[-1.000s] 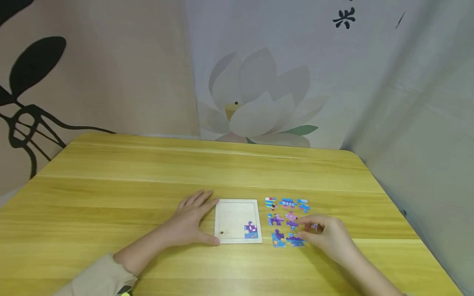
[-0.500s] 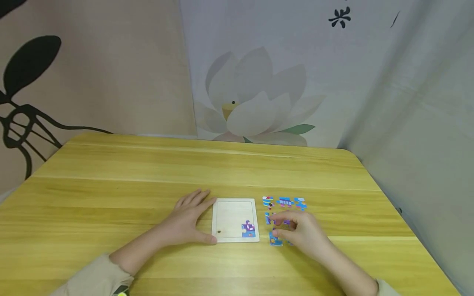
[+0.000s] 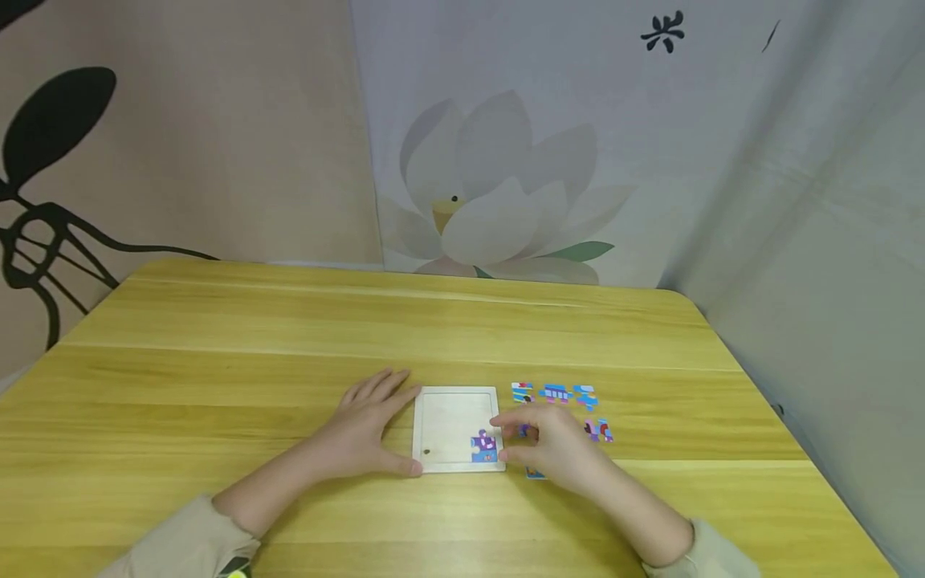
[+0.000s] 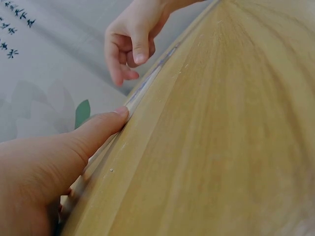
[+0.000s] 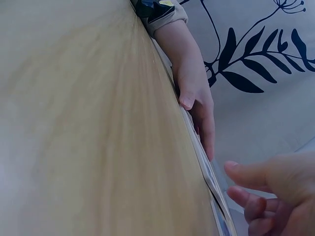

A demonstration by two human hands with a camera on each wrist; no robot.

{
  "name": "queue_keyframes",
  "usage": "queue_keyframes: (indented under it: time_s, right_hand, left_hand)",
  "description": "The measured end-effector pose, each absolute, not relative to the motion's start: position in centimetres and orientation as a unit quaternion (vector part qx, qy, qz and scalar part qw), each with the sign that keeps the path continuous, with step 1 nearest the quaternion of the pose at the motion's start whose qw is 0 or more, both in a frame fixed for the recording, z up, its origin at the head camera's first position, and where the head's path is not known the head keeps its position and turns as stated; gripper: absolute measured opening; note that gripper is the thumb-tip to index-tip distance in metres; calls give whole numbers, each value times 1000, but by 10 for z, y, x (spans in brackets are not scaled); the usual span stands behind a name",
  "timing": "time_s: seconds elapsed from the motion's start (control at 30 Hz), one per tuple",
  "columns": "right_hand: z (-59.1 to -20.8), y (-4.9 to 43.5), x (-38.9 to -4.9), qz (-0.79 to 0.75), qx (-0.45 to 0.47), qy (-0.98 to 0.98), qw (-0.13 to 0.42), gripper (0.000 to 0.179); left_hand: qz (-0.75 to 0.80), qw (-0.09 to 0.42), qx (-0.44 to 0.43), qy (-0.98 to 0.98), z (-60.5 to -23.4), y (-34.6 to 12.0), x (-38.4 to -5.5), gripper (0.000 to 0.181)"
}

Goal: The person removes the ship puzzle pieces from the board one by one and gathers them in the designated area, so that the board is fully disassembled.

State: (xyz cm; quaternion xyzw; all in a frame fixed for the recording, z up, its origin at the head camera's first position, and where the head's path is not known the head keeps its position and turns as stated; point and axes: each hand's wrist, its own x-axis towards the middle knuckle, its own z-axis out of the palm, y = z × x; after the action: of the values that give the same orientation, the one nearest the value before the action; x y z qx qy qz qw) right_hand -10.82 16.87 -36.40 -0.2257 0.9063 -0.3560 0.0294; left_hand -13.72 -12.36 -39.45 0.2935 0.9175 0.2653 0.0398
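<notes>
A shallow pale wooden puzzle tray [image 3: 448,391] lies on the table. One blue and purple jigsaw piece [image 3: 484,448] sits in its lower right corner. Along the tray's left edge my left hand [image 3: 361,433] is spread, its thumb at the near corner and a finger at the far one. My right hand [image 3: 552,445] hovers at the tray's right edge beside that piece. Its thumb and index finger are apart, and both wrist views show nothing between them. Underneath it several loose pieces are partly or wholly hidden; a blue piece [image 3: 536,473] peeks out near the wrist.
To the right of the tray lie more loose jigsaw pieces: a striped one [image 3: 523,392], a bus-like one [image 3: 556,392], a blue one [image 3: 586,396] and a pink one [image 3: 598,429]. A printed curtain [image 3: 506,160] hangs behind the wooden table [image 3: 289,321].
My right hand has moved left from the loose pieces to the tray's right edge, uncovering the pink piece. My left hand stays at the tray.
</notes>
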Motion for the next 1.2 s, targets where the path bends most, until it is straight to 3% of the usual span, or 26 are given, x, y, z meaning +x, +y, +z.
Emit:
queue_keyframes:
  time_s: [0.43,1.2]
  right_hand:
    - [-363,156,-113,-281,-238,928,55,40]
    - [-364,153,-111,-250,-239,938,39,36]
  left_hand:
    - [264,42,295,917,-393,-124,-137,110]
    - [273,41,297,914,-393,-124,-136,109]
